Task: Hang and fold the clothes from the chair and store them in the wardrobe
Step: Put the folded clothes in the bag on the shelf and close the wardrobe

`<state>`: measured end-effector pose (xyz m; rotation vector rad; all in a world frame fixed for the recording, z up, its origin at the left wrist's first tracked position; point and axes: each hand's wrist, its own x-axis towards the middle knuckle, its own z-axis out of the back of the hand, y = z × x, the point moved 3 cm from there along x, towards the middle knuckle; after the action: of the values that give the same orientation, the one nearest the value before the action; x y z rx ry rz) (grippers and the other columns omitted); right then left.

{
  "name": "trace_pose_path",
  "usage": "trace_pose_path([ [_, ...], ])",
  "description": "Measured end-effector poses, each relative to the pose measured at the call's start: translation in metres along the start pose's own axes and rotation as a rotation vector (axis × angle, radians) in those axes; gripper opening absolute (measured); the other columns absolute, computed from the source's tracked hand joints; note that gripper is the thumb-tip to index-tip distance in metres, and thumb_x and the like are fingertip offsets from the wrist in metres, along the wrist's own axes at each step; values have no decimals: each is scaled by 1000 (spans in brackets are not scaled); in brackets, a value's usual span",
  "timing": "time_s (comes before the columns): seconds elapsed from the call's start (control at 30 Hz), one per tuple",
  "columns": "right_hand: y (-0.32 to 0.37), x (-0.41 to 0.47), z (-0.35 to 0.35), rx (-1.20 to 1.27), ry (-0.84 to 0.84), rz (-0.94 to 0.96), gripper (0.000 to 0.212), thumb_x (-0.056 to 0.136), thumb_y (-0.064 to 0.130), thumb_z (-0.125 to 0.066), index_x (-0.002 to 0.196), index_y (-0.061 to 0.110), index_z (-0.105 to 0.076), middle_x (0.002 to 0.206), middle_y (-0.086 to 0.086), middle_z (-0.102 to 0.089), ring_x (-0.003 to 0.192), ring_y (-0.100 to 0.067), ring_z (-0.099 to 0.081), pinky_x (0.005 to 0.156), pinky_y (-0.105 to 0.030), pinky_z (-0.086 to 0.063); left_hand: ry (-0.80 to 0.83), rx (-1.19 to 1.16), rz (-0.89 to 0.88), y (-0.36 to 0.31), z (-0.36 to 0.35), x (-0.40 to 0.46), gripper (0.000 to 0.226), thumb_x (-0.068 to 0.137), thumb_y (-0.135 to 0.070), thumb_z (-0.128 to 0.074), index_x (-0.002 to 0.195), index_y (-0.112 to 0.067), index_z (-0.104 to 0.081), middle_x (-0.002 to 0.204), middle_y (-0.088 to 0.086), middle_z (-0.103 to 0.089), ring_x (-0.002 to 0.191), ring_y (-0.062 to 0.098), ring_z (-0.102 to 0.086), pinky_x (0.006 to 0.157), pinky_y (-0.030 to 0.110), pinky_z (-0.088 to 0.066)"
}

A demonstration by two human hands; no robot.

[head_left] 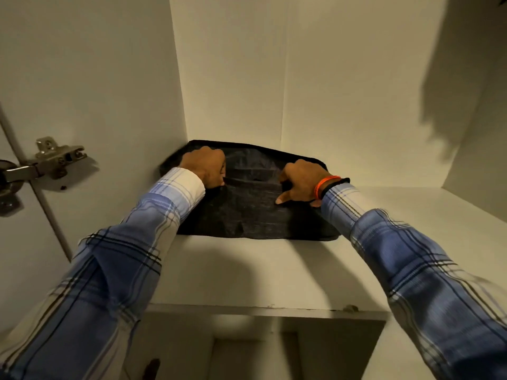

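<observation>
One folded dark garment (255, 204) lay on the wardrobe shelf (274, 270), pushed toward the back corner at about ten o'clock, its far edge touching the rear wall. Both hands were on top of it! The left hand (207, 167), at eleven o'clock, had its fingers curled down over the cloth, the grip apparently bunched on the fabric. The right hand (299, 179), at one o'clock, was curled too, thumb pressed on the cloth and fingers tucked into a fold.

By my reckoning, this piece was folded and all but stored; only the letting go and perhaps a last tidy remained. The chair and any hanging rail were out of sight, so how many clothes were left I could not tell.

The count: one garment, two hands, one shelf, one door hinge (41, 163) at nine o'clock, two wristbands (327, 185) on the right wrist.
</observation>
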<state>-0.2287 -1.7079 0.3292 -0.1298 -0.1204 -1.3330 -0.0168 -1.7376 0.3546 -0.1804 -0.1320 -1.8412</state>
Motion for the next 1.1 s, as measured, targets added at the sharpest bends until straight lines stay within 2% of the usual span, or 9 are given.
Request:
trace_pose_path([
  [0.17,-10,-12,13,45,-185,69,36,80,53,-71,100,24,-69,98,-2,-67,96,-24,-62,71,-27,-35,71,-132,-126,-61,-22,2,58,68,-44,-84,117,-23,-63,116,7,-61,107,28,-60,87,33,-49],
  [0.23,-9,-15,14,15,-208,101,33,79,54,-72,99,27,-69,97,-1,-68,94,-23,-61,71,-27,-37,34,-166,-163,-85,-30,3,54,71,-44,-82,118,-23,-64,116,9,-62,107,28,-61,85,32,-46],
  [0.33,-23,-19,10,29,-74,75,40,68,52,-81,98,29,-67,94,1,-65,90,-21,-60,72,-28,-42,1,-139,-148,-97,-32,5,45,76,-40,-79,117,-26,-65,117,7,-62,108,27,-60,87,35,-45],
  [0.47,-51,-24,10,-180,92,-22,67,69,33,-86,129,20,-58,125,-11,-58,114,-31,-56,92,-37,-47,14,-128,-96,-94,-25,4,39,79,-38,-78,115,-26,-68,120,7,-63,112,28,-58,93,39,-45],
  [0.57,-65,-29,21,-266,3,-60,56,79,23,-79,130,18,-57,128,-16,-53,116,-35,-53,93,-39,-45,30,-88,-76,-107,-26,3,49,79,-40,-77,122,-24,-62,125,8,-58,115,29,-57,94,40,-45],
  [0.7,-67,-30,29,-351,-174,-18,36,89,25,-66,123,17,-60,119,-14,-60,110,-33,-58,84,-38,-44,37,-169,-124,-138,-30,10,55,76,-51,-76,122,-24,-62,120,7,-62,109,27,-60,90,37,-49],
  [0.83,-80,-36,21,-357,-77,-30,42,87,37,-67,124,19,-59,115,-10,-63,104,-29,-61,80,-36,-46,-25,-205,-162,-166,-32,17,36,85,-38,-72,119,-27,-66,122,7,-63,111,27,-59,94,39,-48],
  [0.93,-98,-41,20,-376,16,-49,46,85,31,-71,128,21,-57,117,-10,-61,106,-30,-61,81,-37,-47,-27,-191,-153,-167,-31,18,30,86,-35,-72,115,-28,-69,120,6,-64,111,27,-59,94,39,-47],
  [1.1,-118,-42,25,-265,-141,-93,35,92,17,-60,127,16,-60,121,-16,-59,107,-37,-59,81,-38,-47,-6,-235,-157,-166,-29,24,31,84,-44,-72,108,-26,-69,109,4,-65,104,26,-61,93,43,-50],
])
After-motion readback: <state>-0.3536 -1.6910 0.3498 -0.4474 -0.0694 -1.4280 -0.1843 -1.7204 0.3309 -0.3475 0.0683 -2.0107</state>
